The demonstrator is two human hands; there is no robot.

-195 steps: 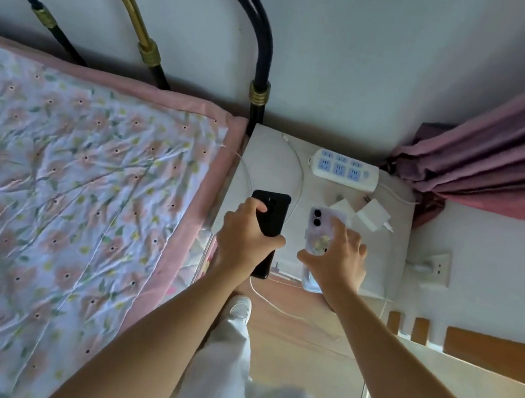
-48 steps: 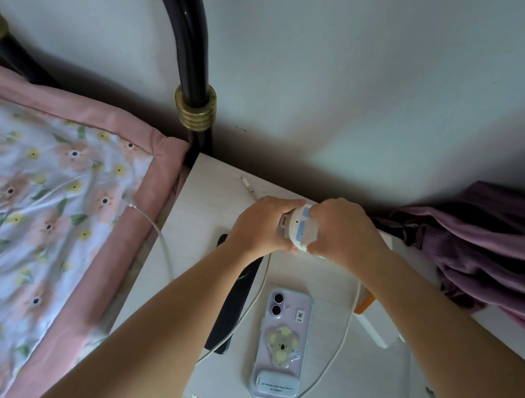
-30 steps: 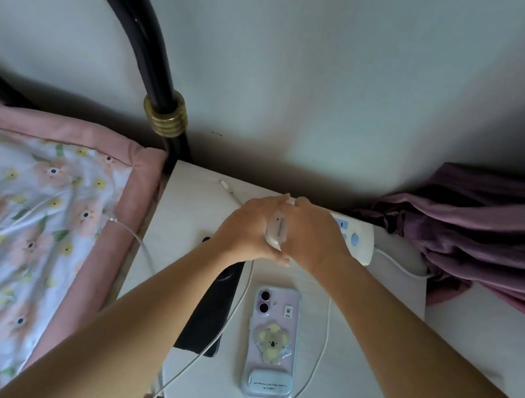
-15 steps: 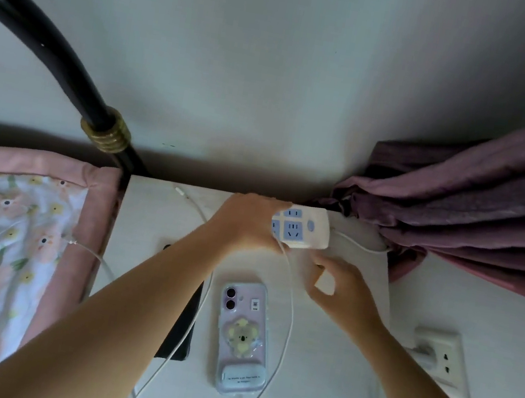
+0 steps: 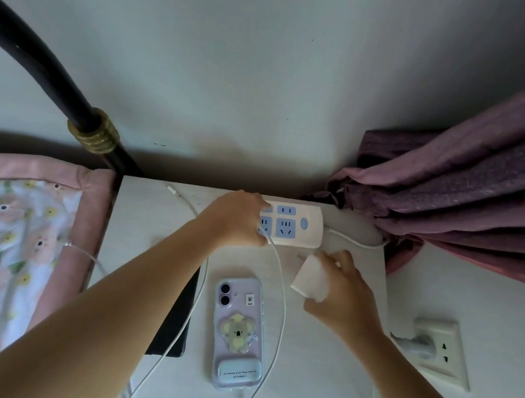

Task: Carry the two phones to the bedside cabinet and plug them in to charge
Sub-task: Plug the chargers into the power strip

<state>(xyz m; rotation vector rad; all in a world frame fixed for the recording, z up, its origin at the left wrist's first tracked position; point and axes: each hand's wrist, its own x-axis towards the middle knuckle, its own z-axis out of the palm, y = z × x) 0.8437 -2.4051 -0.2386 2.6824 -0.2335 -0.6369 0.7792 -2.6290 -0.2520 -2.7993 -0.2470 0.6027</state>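
Left hand (image 5: pixel 237 219): closed over left end of power strip (image 5: pixel 294 226) at back of bedside cabinet (image 5: pixel 323 365). Right hand (image 5: pixel 342 295): closed around white charger block (image 5: pixel 310 280), just below the strip, not touching it. Purple-cased phone (image 5: pixel 238 332) face down mid-cabinet, cable (image 5: pixel 282 310) attached. Black phone (image 5: pixel 178 317) beside it, partly hidden under left forearm.
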